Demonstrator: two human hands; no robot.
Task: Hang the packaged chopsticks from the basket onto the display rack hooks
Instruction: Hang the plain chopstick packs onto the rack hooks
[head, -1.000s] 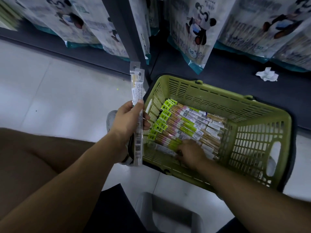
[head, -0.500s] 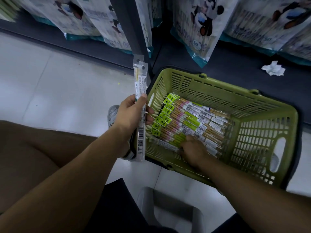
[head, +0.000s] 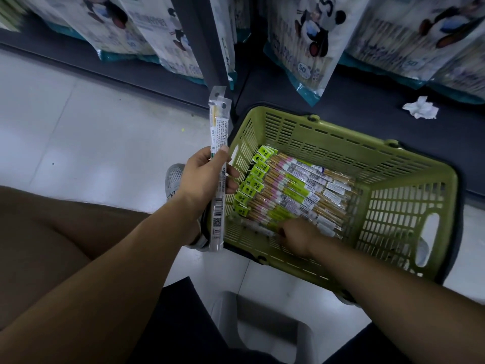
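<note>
Your left hand grips upright chopstick packs just beside the green basket, while your right hand lies among the stacked packs inside, its fingers hidden, grip unclear.

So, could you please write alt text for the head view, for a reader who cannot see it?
A person's left hand holds packaged chopsticks upright beside a green plastic basket, while the right hand reaches among more chopstick packets inside it. Panda-printed bags hang behind.
</note>
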